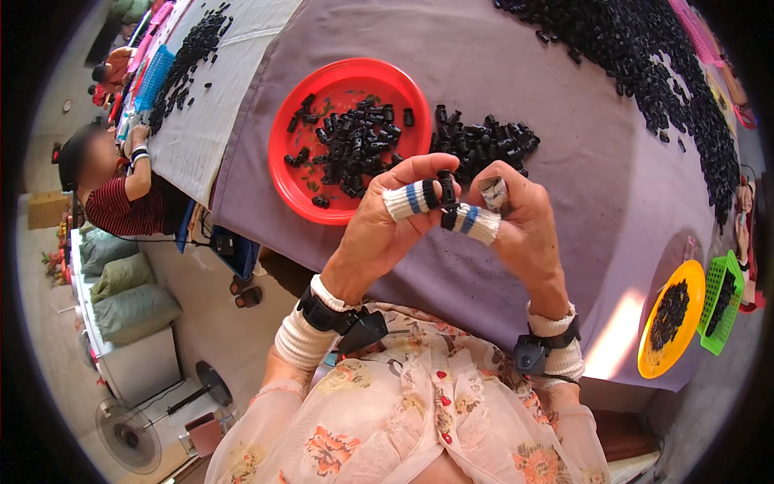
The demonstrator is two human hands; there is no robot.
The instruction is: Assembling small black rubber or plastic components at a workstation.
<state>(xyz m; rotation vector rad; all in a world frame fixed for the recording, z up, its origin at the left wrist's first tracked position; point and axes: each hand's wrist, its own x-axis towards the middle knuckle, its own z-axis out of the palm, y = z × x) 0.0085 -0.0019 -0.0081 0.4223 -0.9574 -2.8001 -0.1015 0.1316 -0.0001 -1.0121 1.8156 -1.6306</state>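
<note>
Grey-purple cloth (580,185) spread wide, with a large heap of black pieces (637,60) toward the far right and, off to the left, a co-worker (121,202) in a striped shirt beside another table (189,157). Closer in, a red tray (347,74) holding similar pieces, with a loose pile (484,145) just beside its right edge. Nearer the body than that pile, raised above the cloth between both hands, one small black tube (446,187), long axis pointing roughly away from the chest. Left hand (375,234) nearer the tray, pinching the tube between a bare fingertip and a thumb in a striped knit sleeve (409,199). Right hand (528,226) curled, sleeved thumb reaching from the right to the tube's near end; impossible to tell whether gripping anything. Well apart to the right, a yellow plate (652,363) and a green basket (720,339), both with black pieces.
</note>
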